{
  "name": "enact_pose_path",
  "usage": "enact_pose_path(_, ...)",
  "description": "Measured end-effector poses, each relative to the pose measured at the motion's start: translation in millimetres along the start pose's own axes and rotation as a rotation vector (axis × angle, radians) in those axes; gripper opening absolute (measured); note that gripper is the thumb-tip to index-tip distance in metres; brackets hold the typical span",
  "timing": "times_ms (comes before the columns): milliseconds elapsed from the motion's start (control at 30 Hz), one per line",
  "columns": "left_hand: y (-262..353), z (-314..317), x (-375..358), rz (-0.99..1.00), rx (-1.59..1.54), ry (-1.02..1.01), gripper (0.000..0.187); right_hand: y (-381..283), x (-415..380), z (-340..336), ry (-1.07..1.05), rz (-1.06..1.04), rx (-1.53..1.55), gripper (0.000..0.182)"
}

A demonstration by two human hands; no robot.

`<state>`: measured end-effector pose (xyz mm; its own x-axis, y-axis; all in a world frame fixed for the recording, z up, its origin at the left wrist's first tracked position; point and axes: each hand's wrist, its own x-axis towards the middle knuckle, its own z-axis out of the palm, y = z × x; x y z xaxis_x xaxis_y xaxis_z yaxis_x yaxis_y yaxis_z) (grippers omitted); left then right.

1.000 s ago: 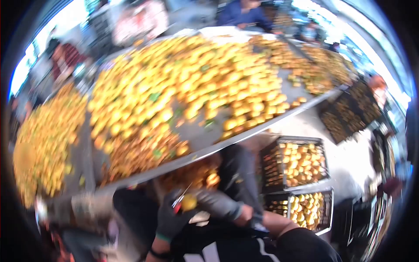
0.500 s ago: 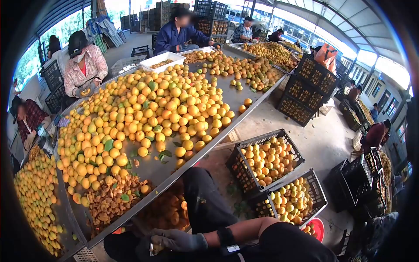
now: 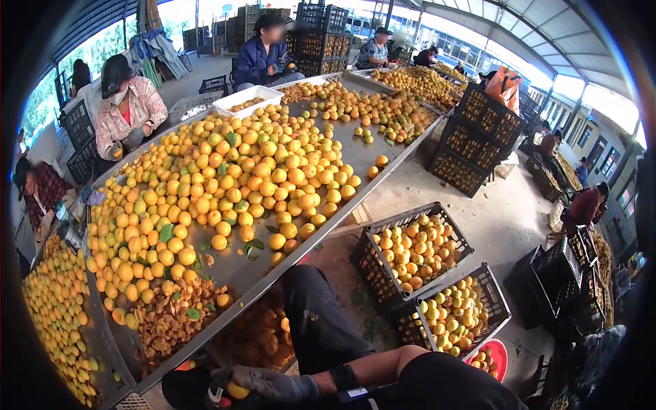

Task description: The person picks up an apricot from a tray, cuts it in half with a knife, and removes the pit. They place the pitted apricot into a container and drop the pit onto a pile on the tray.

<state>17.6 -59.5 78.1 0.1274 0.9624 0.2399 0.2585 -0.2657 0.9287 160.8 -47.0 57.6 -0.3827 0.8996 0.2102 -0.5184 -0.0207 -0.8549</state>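
My right hand (image 3: 273,383), in a grey glove, is closed around a yellow-orange apricot (image 3: 237,390) low in the view. Close beside the fruit is a small tool (image 3: 217,396) with a shiny metal part and a bit of red. My left hand (image 3: 217,380) is mostly lost in dark shadow by the tool; its fingers do not show clearly, and I cannot tell what it holds. Just beyond my hands, a pile of torn apricot flesh (image 3: 174,318) lies at the near end of the metal table (image 3: 239,273). Whole apricots (image 3: 225,171) are heaped behind it.
To the right stand a black crate of apricots (image 3: 413,249), a second crate (image 3: 454,314) and a red basin (image 3: 497,355). Stacked crates (image 3: 475,140) stand farther back. A white tray (image 3: 249,100) is on the table's far side, where co-workers sit. My knee (image 3: 311,307) is beside the table edge.
The apricot at my right hand now shows clearly, and the hand has turned and shifted slightly lower. Across the table, co-workers' hands have moved. The whole view has shifted a little.
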Motion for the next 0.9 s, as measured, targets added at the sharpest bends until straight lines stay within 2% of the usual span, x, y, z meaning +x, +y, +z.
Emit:
enact_pose_path(33,-0.3,0.5,-0.5,-0.042,-0.043,0.021,0.054,3.1,1.6,0.1,0.001,0.001,0.000,0.048)
enact_pose_path(67,-0.2,-0.2,1.7,-0.044,-0.041,0.022,0.054,7.4,4.2,-0.9,0.004,0.112,0.142,0.044)
enact_pose_path(100,-0.3,-1.9,7.0,0.054,0.065,-0.006,0.053,11.6,6.3,-2.3,0.006,0.221,0.283,0.042)
enact_pose_path(133,-1.6,-4.0,10.4,0.151,0.172,-0.036,0.052,16.5,6.7,-5.2,0.006,0.221,0.286,0.042)
enact_pose_path(200,-13.5,-7.8,9.0,0.180,0.238,-0.037,0.051,19.3,8.0,-11.3,-0.143,0.107,0.446,0.035)
enact_pose_path(233,-19.9,-7.5,7.2,0.205,0.305,-0.043,0.050,18.9,7.9,-10.9,-0.139,0.110,0.451,0.035)
enact_pose_path(300,-37.6,9.4,12.4,0.180,0.201,-0.001,0.053,15.8,9.0,-11.3,-0.110,0.306,0.405,0.034)
enact_pose_path(333,-46.5,18.0,15.2,0.150,0.107,0.048,0.055,17.3,7.3,-7.4,-0.122,0.324,0.427,0.034)
enact_pose_path(400,-54.1,15.6,3.1,0.052,-0.039,0.199,0.060,25.9,-5.4,9.1,0.332,0.140,0.317,0.033)
enact_pose_path(467,-35.3,-3.6,11.2,0.348,0.244,0.041,0.057,24.7,3.1,-8.1,0.165,0.150,0.004,0.029)
enact_pose_path(533,-31.0,-1.4,14.4,0.235,0.148,-0.006,0.053,2.2,-2.0,-0.8,0.179,0.114,-0.280,0.030)
enact_pose_path(600,-28.0,-0.4,15.0,0.125,-0.008,-0.049,0.048,14.6,-1.1,-6.1,0.161,0.179,0.169,0.031)
enact_pose_path(633,-25.6,-1.4,16.1,0.101,0.014,-0.025,0.048,18.3,-5.2,-3.6,0.138,-0.166,-0.398,0.032)
enact_pose_path(667,-23.9,-0.7,19.6,0.097,0.026,-0.039,0.049,16.0,-5.0,-3.7,0.121,-0.154,-0.383,0.032)
enact_pose_path(733,-24.6,-0.8,22.0,0.083,0.044,-0.045,0.051,10.0,0.2,-2.7,0.202,0.195,0.107,0.033)
enact_pose_path(767,-26.7,-1.3,22.3,0.034,-0.003,-0.074,0.051,23.7,-5.4,-4.1,0.171,-0.021,-0.172,0.034)
enact_pose_path(800,-27.6,-1.4,23.3,-0.015,-0.053,-0.103,0.051,24.3,-4.6,-5.3,0.161,-0.012,-0.165,0.034)
enact_pose_path(833,-22.9,-0.4,26.7,-0.077,-0.175,-0.118,0.050,21.7,-4.6,-9.8,0.163,0.067,-0.162,0.034)
enact_pose_path(867,-28.8,0.0,24.7,-0.083,-0.171,-0.107,0.050,20.8,-4.4,-12.9,0.164,0.146,-0.158,0.035)
enact_pose_path(900,-36.3,0.2,24.5,-0.134,-0.202,-0.137,0.051,22.5,-4.5,-12.7,0.189,0.202,-0.038,0.035)
